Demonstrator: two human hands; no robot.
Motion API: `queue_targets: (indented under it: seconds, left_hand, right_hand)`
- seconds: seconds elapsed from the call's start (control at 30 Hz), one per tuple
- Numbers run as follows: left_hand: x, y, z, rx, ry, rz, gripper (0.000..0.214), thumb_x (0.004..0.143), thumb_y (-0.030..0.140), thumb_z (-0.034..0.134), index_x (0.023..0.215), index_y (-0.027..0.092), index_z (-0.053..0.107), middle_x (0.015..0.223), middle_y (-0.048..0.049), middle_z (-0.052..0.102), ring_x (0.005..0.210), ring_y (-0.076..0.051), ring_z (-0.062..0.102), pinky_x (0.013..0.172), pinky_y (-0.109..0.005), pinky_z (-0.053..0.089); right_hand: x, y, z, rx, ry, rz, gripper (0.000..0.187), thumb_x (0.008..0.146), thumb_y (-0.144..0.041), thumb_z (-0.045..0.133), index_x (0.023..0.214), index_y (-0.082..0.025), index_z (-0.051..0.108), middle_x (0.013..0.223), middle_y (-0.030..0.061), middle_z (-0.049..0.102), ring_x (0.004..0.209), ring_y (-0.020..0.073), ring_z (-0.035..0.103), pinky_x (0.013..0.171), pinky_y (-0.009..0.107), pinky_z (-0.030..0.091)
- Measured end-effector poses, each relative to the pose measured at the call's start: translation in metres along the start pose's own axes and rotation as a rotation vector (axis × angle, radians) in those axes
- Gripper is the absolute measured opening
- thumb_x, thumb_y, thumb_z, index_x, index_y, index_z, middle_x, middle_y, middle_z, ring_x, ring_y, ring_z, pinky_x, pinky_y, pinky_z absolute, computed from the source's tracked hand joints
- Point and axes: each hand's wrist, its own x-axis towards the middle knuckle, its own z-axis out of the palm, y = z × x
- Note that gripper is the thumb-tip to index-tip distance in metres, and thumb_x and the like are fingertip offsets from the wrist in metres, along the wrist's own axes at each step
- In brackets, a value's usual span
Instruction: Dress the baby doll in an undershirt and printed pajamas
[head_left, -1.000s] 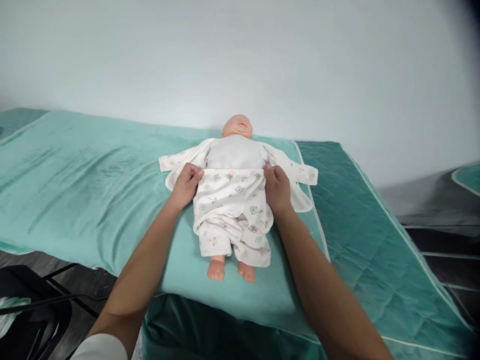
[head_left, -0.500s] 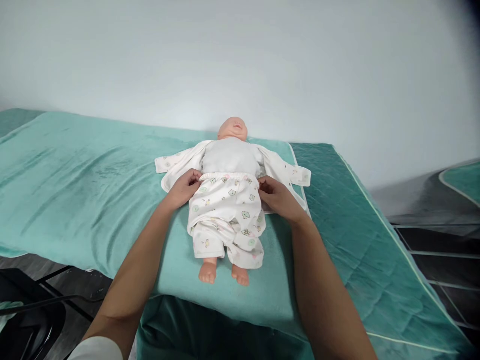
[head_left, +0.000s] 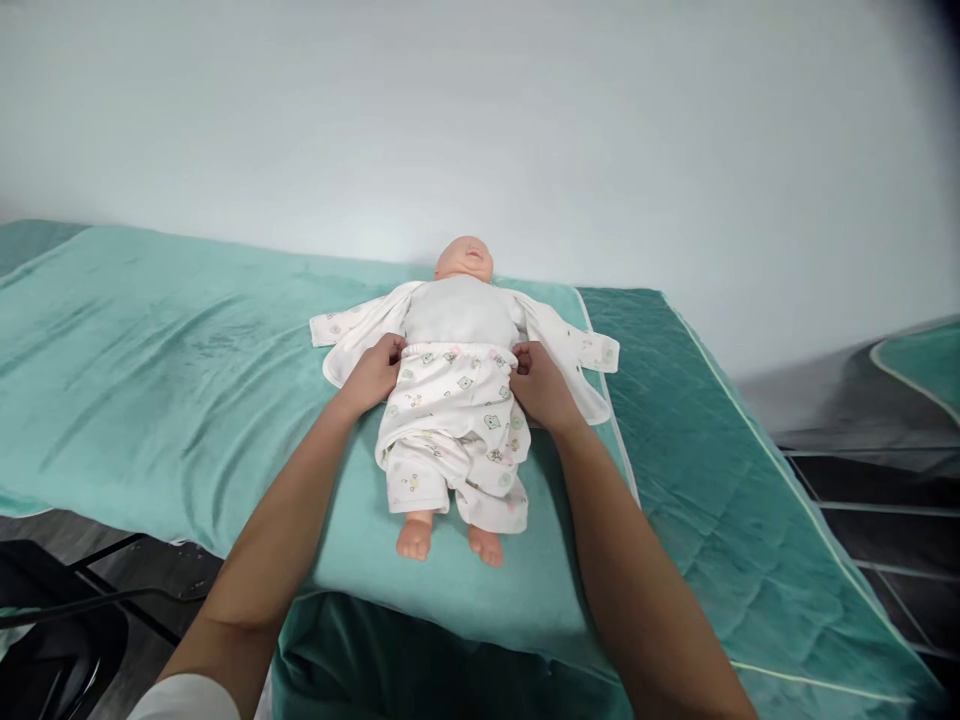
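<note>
A baby doll [head_left: 465, 258] lies on its back, head toward the wall and bare feet toward me. It wears white printed pants [head_left: 457, 400], their waistband across its belly. A white jacket [head_left: 551, 330] is spread open under it, with the sleeves out to both sides. My left hand [head_left: 377, 370] pinches the waistband at the doll's side on the left. On the other side, my right hand [head_left: 541, 385] grips the waistband with bent fingers. Parts of the fingertips of both hands are hidden by the cloth.
Under the doll is a light green blanket [head_left: 187, 370], over a darker quilted cover [head_left: 712, 480] at the right. A white wall [head_left: 480, 120] rises behind. At lower left stands a black chair [head_left: 67, 630]; a metal rack [head_left: 885, 510] is at the right.
Both hands have moved slightly up toward the doll's chest at the waistband. The right hand has shifted a little inward, and the doll's foot on the right has turned slightly.
</note>
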Motion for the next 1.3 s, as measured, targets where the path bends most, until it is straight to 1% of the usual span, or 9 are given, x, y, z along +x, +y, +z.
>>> queue_targets:
  seconds: [0.13,0.23,0.4,0.57,0.8,1.0,1.1,1.17,1.3]
  left_hand:
    - [0.001,0.004,0.004,-0.177,-0.041,-0.083,0.042,0.081,0.036,0.072,0.119,0.021,0.062,0.1,-0.004,0.071,0.084,-0.018,0.062,0.076,-0.03,0.045]
    - [0.001,0.005,0.007,-0.333,-0.062,-0.126,0.045,0.08,0.036,0.074,0.121,0.021,0.063,0.104,-0.0062,0.073,0.084,-0.019,0.065,0.075,-0.03,0.048]
    - [0.005,0.005,0.015,-0.55,-0.017,-0.197,0.044,0.078,0.033,0.076,0.118,0.021,0.062,0.099,-0.0056,0.074,0.083,-0.02,0.068,0.07,-0.031,0.05]
    - [0.003,0.014,0.018,-0.622,0.05,-0.165,0.039,0.077,0.03,0.074,0.112,0.019,0.061,0.095,-0.0049,0.072,0.085,-0.02,0.068,0.073,-0.032,0.053]
    - [-0.001,0.014,0.015,-0.498,0.011,-0.09,0.037,0.077,0.029,0.073,0.11,0.021,0.057,0.097,-0.0019,0.07,0.086,-0.017,0.064,0.07,-0.027,0.047]
    - [-0.001,0.011,0.013,-0.313,0.059,-0.041,0.03,0.078,0.03,0.07,0.104,0.018,0.06,0.108,-0.0054,0.071,0.097,-0.018,0.064,0.087,-0.03,0.049]
    - [0.001,0.01,0.012,-0.373,0.038,-0.097,0.033,0.074,0.028,0.074,0.104,0.017,0.062,0.108,-0.0074,0.072,0.099,-0.021,0.066,0.088,-0.033,0.051]
    - [0.004,0.009,0.011,-0.454,0.008,-0.15,0.037,0.071,0.023,0.076,0.105,0.017,0.064,0.106,-0.0081,0.074,0.098,-0.023,0.067,0.086,-0.034,0.053]
    - [0.012,0.003,0.01,-0.603,-0.047,-0.23,0.043,0.063,0.01,0.074,0.104,0.018,0.067,0.102,-0.0081,0.075,0.096,-0.025,0.07,0.084,-0.037,0.056]
  right_hand:
    - [0.002,0.0,0.0,0.207,-0.098,0.067,0.033,0.068,-0.025,0.072,0.095,-0.028,0.053,0.073,-0.0049,0.062,0.066,0.0169,0.055,0.058,0.029,0.041]
    - [-0.001,-0.006,0.002,0.339,-0.115,0.093,0.035,0.067,-0.025,0.073,0.095,-0.028,0.052,0.073,-0.0058,0.061,0.06,0.0142,0.051,0.052,0.027,0.037]
    - [-0.002,-0.014,0.007,0.493,-0.103,0.094,0.039,0.064,-0.029,0.078,0.09,-0.028,0.05,0.072,-0.006,0.059,0.059,0.0138,0.051,0.052,0.027,0.04]
    - [0.001,-0.013,0.009,0.573,-0.123,0.044,0.037,0.066,-0.03,0.082,0.087,-0.027,0.051,0.074,-0.0048,0.06,0.063,0.0146,0.055,0.057,0.029,0.044]
    - [-0.005,-0.016,0.003,0.559,-0.186,0.072,0.034,0.068,-0.032,0.083,0.088,-0.026,0.055,0.086,-0.0015,0.068,0.077,0.0185,0.064,0.066,0.033,0.05]
    - [-0.014,-0.016,-0.014,0.528,-0.337,0.103,0.03,0.073,-0.036,0.083,0.094,-0.025,0.066,0.092,0.0017,0.071,0.086,0.0214,0.067,0.076,0.036,0.053]
    - [-0.015,-0.014,-0.017,0.497,-0.36,0.095,0.031,0.074,-0.041,0.084,0.094,-0.024,0.068,0.091,0.0022,0.072,0.085,0.0205,0.067,0.077,0.035,0.052]
    - [-0.014,-0.013,-0.015,0.468,-0.34,0.077,0.033,0.072,-0.042,0.086,0.092,-0.023,0.067,0.09,0.0014,0.071,0.081,0.0188,0.065,0.074,0.034,0.051]
    - [-0.01,-0.01,-0.005,0.417,-0.216,0.028,0.034,0.069,-0.04,0.087,0.081,-0.023,0.061,0.077,-0.0033,0.064,0.069,0.0138,0.055,0.063,0.028,0.044]
